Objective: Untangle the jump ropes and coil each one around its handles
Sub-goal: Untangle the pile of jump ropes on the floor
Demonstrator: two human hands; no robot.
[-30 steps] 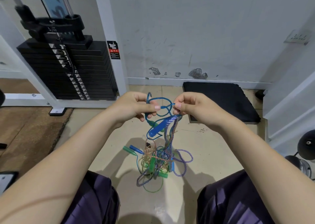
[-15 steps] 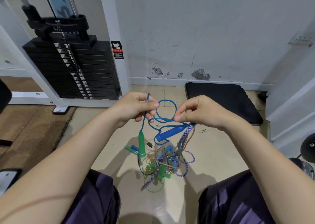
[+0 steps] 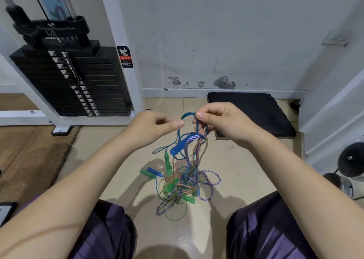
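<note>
Counting L to R: one black weight stack [image 3: 74, 81], 2 hands, one black mat [image 3: 254, 113]. Left hand [image 3: 149, 128] blurred — fingers loosely bent, grip can't tell. Right hand [image 3: 220, 121] pinches blue rope [image 3: 187, 115], lifting the tangle [image 3: 183, 182] w/ blue handle [image 3: 178, 147] hanging; about 4 green handles, one more blue in the pile — on beige tile floor [image 3: 246, 170], scuffed white wall [image 3: 216, 32] behind.

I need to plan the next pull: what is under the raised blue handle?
Under the blue handle hang blue, striped and orange cords into the tangle on the tiled floor, with green handles in it. How the cords cross inside the tangle is covered.
</note>
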